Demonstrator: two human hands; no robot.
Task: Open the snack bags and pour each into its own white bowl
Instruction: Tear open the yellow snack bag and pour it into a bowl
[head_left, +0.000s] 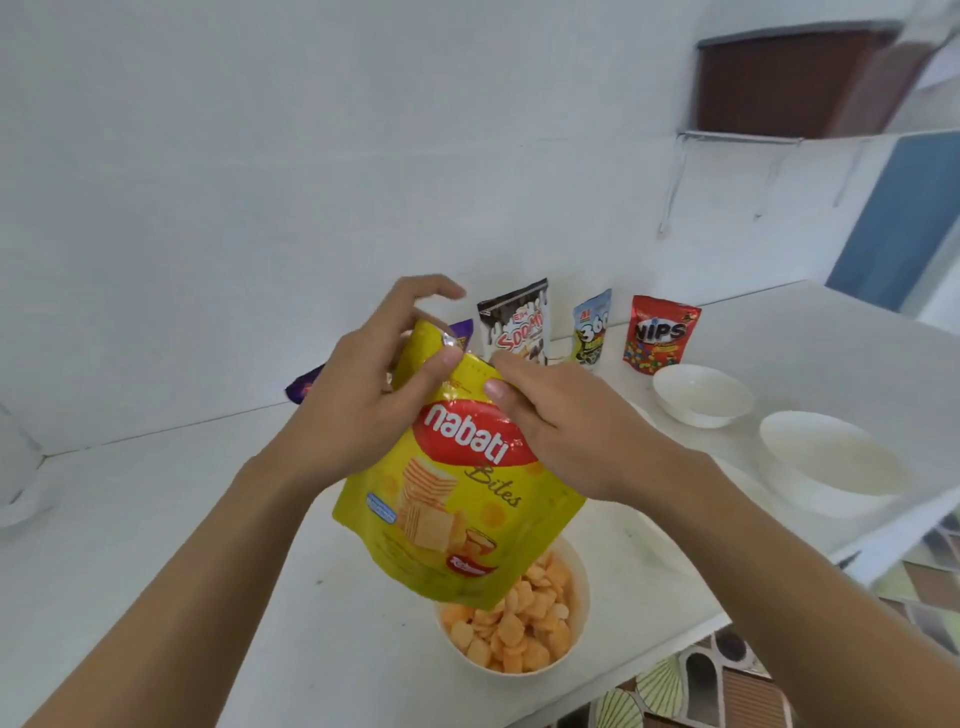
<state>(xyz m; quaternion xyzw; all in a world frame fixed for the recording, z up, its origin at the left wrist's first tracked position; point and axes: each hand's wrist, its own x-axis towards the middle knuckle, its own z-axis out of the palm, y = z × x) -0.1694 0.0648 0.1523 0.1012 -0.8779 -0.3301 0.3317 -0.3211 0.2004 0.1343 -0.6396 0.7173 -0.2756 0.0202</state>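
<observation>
I hold a yellow Nabati Bites bag (457, 504) upright over a white bowl (579, 623) filled with orange wafer bites. My left hand (374, 395) pinches the bag's top left corner, thumb on the front. My right hand (561, 426) grips the top right edge. Against the wall stand a black-and-white bag (514, 322), a pale blue bag (592, 330) and a red Nips bag (662, 335). A purple bag (304, 387) shows behind my left hand, mostly hidden. Two empty white bowls (701, 395) (831, 467) sit on the right.
The white counter (156, 545) meets a white wall at the back. Its front edge runs diagonally at the right, with patterned floor tiles (727, 680) below. A white object (15, 478) sits at the far left edge. A wire shelf (753, 140) hangs on the wall.
</observation>
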